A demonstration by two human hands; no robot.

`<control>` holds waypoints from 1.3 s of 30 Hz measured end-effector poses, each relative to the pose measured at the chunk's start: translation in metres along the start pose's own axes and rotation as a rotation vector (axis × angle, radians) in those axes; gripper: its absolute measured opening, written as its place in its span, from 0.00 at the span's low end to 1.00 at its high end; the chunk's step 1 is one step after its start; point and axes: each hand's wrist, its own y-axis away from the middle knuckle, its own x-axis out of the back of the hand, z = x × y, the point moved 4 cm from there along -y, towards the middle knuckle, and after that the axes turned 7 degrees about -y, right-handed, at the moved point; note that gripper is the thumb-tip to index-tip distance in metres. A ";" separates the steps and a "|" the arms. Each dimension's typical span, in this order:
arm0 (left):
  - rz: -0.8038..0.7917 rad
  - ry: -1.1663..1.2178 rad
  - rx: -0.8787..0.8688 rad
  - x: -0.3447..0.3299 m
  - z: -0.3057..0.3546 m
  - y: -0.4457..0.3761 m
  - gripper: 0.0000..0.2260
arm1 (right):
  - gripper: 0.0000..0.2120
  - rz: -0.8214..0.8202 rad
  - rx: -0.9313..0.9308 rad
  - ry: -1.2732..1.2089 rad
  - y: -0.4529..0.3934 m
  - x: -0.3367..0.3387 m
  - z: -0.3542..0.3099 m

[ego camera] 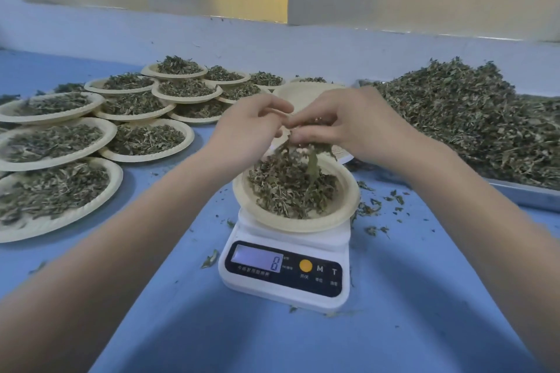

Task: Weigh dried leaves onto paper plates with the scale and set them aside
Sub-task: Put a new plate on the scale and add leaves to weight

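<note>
A person's left hand [248, 127] and right hand [342, 124] meet above a paper plate [345, 209] on a white digital scale [285, 269] at the centre of a blue table [424, 297]. The fingers [306, 136] of both hands curl round a clump of dried leaves [303, 154], which hangs from them down onto the heap already in the plate. The plate sits tilted on the scale's platform, and the display shows a single digit, blurred, that reads like 0 or 8. On the left, filled plates [60, 142] lie overlapping and stacked, running from the near edge to the far middle of the table. On the right, a metal tray [527, 194] holds a large pile of loose leaves [460, 118]. Just beyond the hands stands a stack of bare plates [303, 94], partly hidden. Leaf crumbs [375, 206] lie scattered on the table around the scale, mostly to its right.
</note>
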 end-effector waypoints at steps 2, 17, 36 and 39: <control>-0.025 0.055 -0.001 -0.001 0.004 0.000 0.13 | 0.08 0.074 -0.011 -0.032 -0.002 0.006 -0.002; -0.133 0.571 0.131 -0.023 0.010 -0.004 0.12 | 0.06 0.261 -0.029 -0.108 -0.002 0.011 0.009; -0.384 0.298 0.222 -0.130 0.075 -0.069 0.16 | 0.07 0.338 -0.249 0.287 0.027 0.069 0.120; -0.384 0.125 0.165 -0.154 0.085 -0.080 0.16 | 0.14 0.039 -0.480 0.406 0.035 0.062 0.159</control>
